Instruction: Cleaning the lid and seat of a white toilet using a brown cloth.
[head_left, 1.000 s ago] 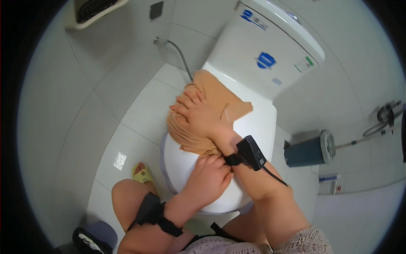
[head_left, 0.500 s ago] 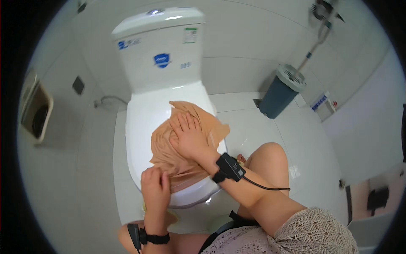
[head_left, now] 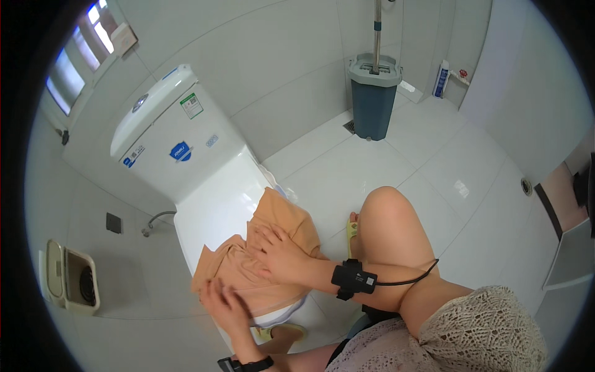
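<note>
A thin tan garment, its exact kind unclear, lies over the front of the white closed toilet lid. It is creased in the middle and smoother toward the right. My right hand rests palm down on its centre, fingers spread over the folds. At the garment's near left edge, my left hand touches the cloth with its fingers apart, slightly blurred. Neither hand grips anything. Black strapped devices sit on both wrists; the right one trails a cable.
Behind the lid rises the toilet tank. A dark blue mop bucket with an upright handle stands by the far wall. To the left, a beige open-lidded box is fixed to the wall. My bare knee is close on the right.
The view has turned, so the toilet appears slanted. The garment is more spread out, with fewer bunched folds. My left hand's fingers, curled before at its edge, are now apart.
</note>
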